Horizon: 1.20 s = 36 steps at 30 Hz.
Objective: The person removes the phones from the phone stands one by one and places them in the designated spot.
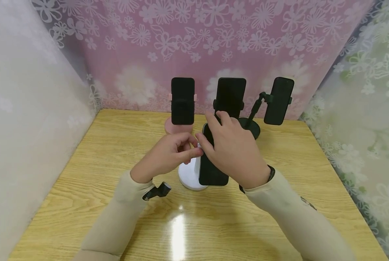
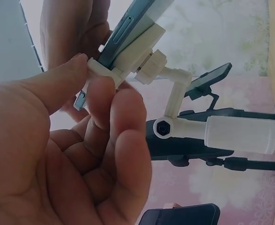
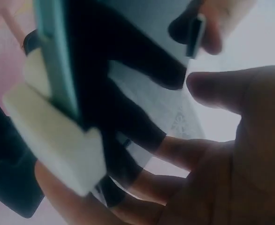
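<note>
A white phone stand (image 1: 190,175) holds a dark phone (image 1: 213,174) at a slant, its side edge showing pale blue-green (image 2: 123,35). My left hand (image 1: 173,152) pinches the white clamp arm (image 2: 101,70) at the phone's left edge between thumb and fingers. A small grey-edged piece (image 2: 80,100) shows at the end of that arm. My right hand (image 1: 232,152) spans the phone from above, fingers spread over the screen and thumb by the left edge. In the right wrist view one finger lies along the white clamp body (image 3: 55,136), and the screen reflects the hand.
Behind stand three more phones: one on a pink stand (image 1: 173,127), a middle phone (image 1: 231,92) in a dark holder, and a right phone (image 1: 279,101) on a jointed black stand (image 1: 254,130). Flowered cloth (image 1: 132,54) backs the wooden table (image 1: 116,141).
</note>
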Available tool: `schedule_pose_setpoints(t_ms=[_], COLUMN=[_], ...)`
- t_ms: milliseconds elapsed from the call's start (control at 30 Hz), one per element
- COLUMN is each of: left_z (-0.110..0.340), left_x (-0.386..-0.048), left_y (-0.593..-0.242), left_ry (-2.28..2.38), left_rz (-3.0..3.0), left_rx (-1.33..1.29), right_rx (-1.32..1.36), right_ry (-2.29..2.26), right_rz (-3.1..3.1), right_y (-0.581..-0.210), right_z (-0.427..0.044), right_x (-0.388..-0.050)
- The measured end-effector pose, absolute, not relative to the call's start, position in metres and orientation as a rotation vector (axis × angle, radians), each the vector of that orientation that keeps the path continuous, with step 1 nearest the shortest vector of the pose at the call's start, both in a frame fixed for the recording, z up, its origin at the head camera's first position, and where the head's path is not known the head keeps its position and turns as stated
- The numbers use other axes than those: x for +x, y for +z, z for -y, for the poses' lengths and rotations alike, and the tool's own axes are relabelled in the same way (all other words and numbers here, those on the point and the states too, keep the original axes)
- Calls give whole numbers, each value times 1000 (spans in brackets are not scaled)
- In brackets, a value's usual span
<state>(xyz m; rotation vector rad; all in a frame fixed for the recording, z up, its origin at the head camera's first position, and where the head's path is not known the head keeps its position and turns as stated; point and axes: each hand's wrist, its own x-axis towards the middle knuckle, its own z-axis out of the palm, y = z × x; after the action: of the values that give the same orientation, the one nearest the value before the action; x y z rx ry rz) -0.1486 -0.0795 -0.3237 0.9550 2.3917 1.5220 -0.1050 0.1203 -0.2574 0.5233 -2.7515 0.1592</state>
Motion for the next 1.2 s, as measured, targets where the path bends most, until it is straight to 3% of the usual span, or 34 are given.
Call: schedule_pose_setpoints(t_ms=[267,533,867,1200], left_z=[80,70,65,53], left_x=[-152,-166,-168,-172], left_y=[-328,-341,-350,-360], left_ry=[1518,1708,1799,1881], left_rz=[-2384,-1986,-1784,-1410], left_rx=[1058,1027,1077,893], right_rx=[607,773,827,818], right_ry=[9,-97,76,205], right_rz=[2651,2570,2607,2463], right_y=[-263,-264,-271,-279], right_z=[-118,-129,-136,-136], right_x=[-116,-125,-139,-145])
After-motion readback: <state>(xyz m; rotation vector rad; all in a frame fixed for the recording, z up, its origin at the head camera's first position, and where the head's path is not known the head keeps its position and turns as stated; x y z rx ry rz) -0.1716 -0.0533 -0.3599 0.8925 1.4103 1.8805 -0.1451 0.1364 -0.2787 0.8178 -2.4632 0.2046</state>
